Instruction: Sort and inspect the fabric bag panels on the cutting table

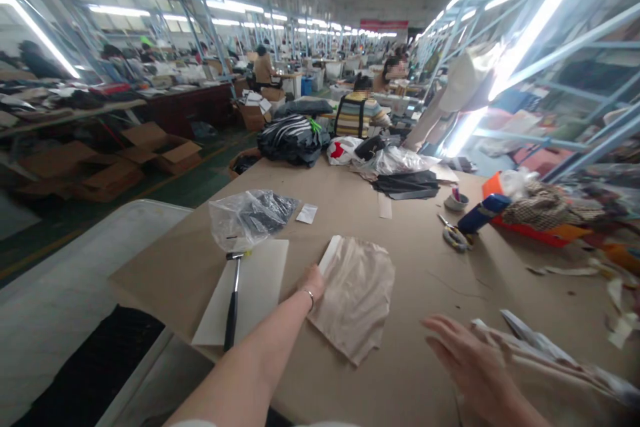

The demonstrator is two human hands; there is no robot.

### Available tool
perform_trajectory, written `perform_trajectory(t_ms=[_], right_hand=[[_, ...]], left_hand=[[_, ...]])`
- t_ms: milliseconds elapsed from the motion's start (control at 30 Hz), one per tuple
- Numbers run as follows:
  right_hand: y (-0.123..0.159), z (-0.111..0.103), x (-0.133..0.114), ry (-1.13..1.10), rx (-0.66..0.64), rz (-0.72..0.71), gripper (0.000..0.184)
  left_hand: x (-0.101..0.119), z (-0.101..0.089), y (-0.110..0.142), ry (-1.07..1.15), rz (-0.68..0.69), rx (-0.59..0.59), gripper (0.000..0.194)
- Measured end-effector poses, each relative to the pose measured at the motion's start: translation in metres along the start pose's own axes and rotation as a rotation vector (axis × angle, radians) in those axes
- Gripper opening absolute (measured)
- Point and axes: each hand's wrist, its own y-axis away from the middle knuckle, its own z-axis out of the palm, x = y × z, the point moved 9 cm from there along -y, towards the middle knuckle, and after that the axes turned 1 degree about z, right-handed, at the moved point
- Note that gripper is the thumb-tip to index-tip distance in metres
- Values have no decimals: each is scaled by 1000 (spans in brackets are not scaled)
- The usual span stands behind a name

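My left hand (313,282) reaches across the brown table (415,240) and grips the left edge of a beige fabric piece (356,293), where a pale stiff strip sticks out. My right hand (463,357) hovers flat, fingers stretched out, at the near right, touching a pile of pale fabric and paper pieces (545,360). A hammer (233,300) with a black handle lies on a white board (250,290) just left of my left arm.
A clear plastic bag (250,217) lies beyond the hammer. Scissors (454,237), a blue bottle (483,212), a small cup and an orange tray with clutter sit at the right. Dark fabric and bags pile up at the far end. People work at distant tables; cardboard boxes lie on the floor at left.
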Motion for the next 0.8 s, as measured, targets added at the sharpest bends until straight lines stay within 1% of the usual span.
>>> perform_trajectory(t_ms=[33,67,100,133,167,233,267,300,333,367,400,433,467,500,533,567,600,633,667,700,733,767,800], right_hand=[[-12,20,-20,38,-104,-95,24],[-23,35,-39,90,-175,-176,28],[-33,45,-56,147,-214,-255,32],[-43,50,-71,210,-225,-331,35],[-51,50,-83,269,-212,-395,38],[-63,47,-98,372,-197,-501,46],[-65,46,-100,408,-209,-546,50],[-66,46,-101,428,-243,-590,49],[-63,49,-99,427,-301,-632,42],[-58,54,-95,406,-372,-660,31],[-52,58,-91,368,-438,-676,22],[-45,61,-86,318,-482,-670,22],[-41,62,-79,272,-496,-637,28],[-40,62,-72,229,-480,-582,32],[-40,60,-64,185,-432,-515,33],[-42,58,-56,149,-365,-443,34],[-44,57,-50,114,-290,-375,36],[-43,57,-45,83,-216,-312,37],[-39,59,-43,52,-154,-266,39],[-30,63,-44,16,-117,-236,40],[-17,71,-48,-26,-112,-223,40],[-1,81,-56,-78,-138,-223,37],[16,92,-65,-154,-173,-212,35]], left_hand=[[6,0,6,-15,39,-8,28],[14,-1,14,-34,90,-7,26],[24,-2,24,-57,150,-2,25],[34,-4,38,-82,211,8,25],[44,-7,53,-103,265,17,27],[66,-15,89,-166,383,44,30],[77,-20,108,-210,442,65,30],[87,-26,127,-268,503,94,30],[95,-32,145,-319,540,116,30],[100,-36,163,-359,564,133,30],[104,-42,180,-377,572,173,31],[106,-49,197,-367,571,234,31],[107,-56,216,-336,582,312,30],[109,-61,235,-281,607,402,27],[109,-65,253,-195,635,486,24],[107,-66,267,-67,644,543,24],[100,-63,274,115,608,557,26],[88,-57,274,351,520,532,30],[72,-43,268,633,369,473,37],[56,-20,260,921,182,371,47],[47,5,256,1183,43,277,54],[44,23,255,1378,-24,224,56],[42,37,255,1521,-61,198,55]])
